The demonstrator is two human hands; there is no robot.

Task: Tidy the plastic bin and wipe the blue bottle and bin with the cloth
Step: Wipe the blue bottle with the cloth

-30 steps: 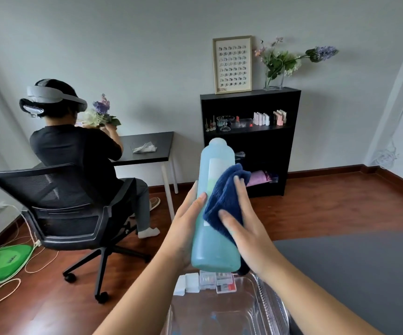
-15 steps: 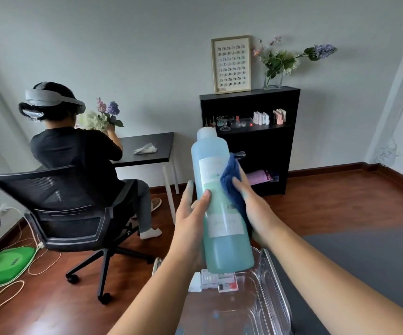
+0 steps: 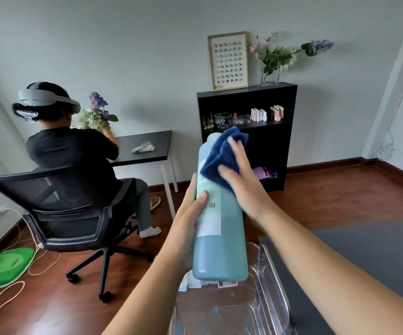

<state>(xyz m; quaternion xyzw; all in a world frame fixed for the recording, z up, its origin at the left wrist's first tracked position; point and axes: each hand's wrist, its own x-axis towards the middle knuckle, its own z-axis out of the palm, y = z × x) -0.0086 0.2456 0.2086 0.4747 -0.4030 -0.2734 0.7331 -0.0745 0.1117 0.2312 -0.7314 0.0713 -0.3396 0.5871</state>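
we note the translucent turquoise bottle (image 3: 219, 252), its white and pale green label (image 3: 210, 226) carrying a black barcode; the dark blue cloth (image 3: 222, 155); the clear bin (image 3: 276, 296); a black shelf (image 3: 289, 131); a black mesh chair (image 3: 57, 197); a bright green fan base (image 3: 4, 267); a red-brown floor (image 3: 328, 204); a pale grey wall (image 3: 123, 56).

Soft, even light fills the room and casts faint shadows on the pale grey wall (image 3: 147, 56). The right hand (image 3: 241, 180) and dark blue cloth (image 3: 222, 153) smear with motion blur. Wide-angle distortion bends the room's edges.

Barcode on blue bottle (image 3: 222, 238) label; no readable text.
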